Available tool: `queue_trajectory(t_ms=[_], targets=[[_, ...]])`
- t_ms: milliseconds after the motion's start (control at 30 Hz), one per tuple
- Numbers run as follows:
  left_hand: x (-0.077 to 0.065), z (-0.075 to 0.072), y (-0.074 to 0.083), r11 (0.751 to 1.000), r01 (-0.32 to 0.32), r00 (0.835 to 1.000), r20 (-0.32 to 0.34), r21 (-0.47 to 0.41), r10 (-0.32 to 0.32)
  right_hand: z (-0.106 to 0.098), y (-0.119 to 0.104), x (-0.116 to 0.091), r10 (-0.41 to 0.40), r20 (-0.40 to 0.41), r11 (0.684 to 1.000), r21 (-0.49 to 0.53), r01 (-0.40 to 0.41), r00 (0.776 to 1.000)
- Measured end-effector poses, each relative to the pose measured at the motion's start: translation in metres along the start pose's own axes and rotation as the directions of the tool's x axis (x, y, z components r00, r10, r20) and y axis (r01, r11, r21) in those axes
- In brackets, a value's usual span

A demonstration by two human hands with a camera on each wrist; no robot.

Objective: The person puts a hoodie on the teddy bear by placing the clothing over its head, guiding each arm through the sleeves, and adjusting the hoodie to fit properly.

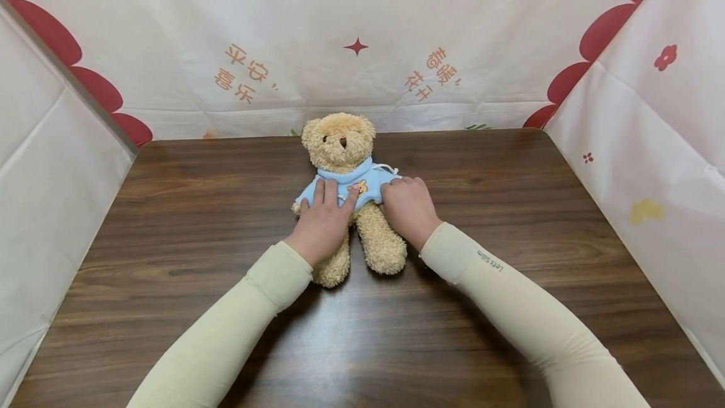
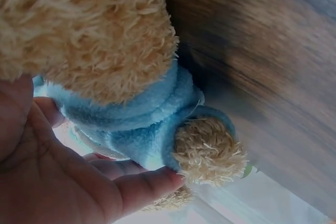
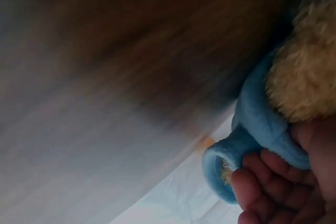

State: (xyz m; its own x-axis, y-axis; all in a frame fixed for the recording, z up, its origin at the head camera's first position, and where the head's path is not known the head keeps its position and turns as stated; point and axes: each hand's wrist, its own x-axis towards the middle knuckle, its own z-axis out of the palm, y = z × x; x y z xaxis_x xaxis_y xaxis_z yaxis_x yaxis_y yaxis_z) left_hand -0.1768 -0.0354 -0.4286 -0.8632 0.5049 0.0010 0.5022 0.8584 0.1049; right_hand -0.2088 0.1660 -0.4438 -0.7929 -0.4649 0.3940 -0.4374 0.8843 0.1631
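A tan, curly-furred teddy bear [image 1: 385, 241] lies face up on the table, its head toward the far edge. It wears a light blue hooded shirt [image 1: 370, 175] with a small bear picture on the chest. My left hand [image 1: 324, 219] rests on the shirt's front, fingers spread and mostly straight. In the left wrist view a furry paw [image 2: 210, 153] pokes out of the sleeve beside my fingertips. My right hand [image 1: 412, 206] has its fingers curled at the other sleeve, pinching the blue cloth [image 3: 262, 114]. Only a little fur shows inside that sleeve's opening.
The dark brown wooden table [image 1: 187, 219] carries the bear near its far edge. White printed cloth [image 1: 351, 5] hangs behind it and along both sides, with red scallops at the corners. A white cord [image 1: 386, 169] lies loose by the bear's shoulder.
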Motion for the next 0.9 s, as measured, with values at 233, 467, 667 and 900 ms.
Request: queue_trajectory(t_ms=[233, 467, 667, 900], targets=[[0.000, 0.000, -0.002, 1.000, 0.009, 1.000, 0.005, -0.020, -0.009, -0.012, 0.011, 0.002, -0.069, 0.144, 0.984, 0.174, 0.044, 0.987], [-0.001, 0.000, -0.005, 1.000, 0.000, 1.000, -0.012, -0.005, 0.000, -0.023, 0.069, -0.008, -0.055, 0.321, 0.853, 0.508, -0.123, 0.946], [-0.003, -0.001, -0.004, 1.000, 0.003, 1.000, -0.001, -0.009, -0.003, -0.002, 0.088, -0.009, 0.137, 0.437, 0.771, 0.516, -0.372, 0.889], [-0.002, -0.001, 0.000, 1.000, -0.005, 1.000, -0.016, 0.001, 0.005, 0.009, 0.080, 0.002, 0.101, 0.415, 0.729, 0.588, -0.351, 0.904]])
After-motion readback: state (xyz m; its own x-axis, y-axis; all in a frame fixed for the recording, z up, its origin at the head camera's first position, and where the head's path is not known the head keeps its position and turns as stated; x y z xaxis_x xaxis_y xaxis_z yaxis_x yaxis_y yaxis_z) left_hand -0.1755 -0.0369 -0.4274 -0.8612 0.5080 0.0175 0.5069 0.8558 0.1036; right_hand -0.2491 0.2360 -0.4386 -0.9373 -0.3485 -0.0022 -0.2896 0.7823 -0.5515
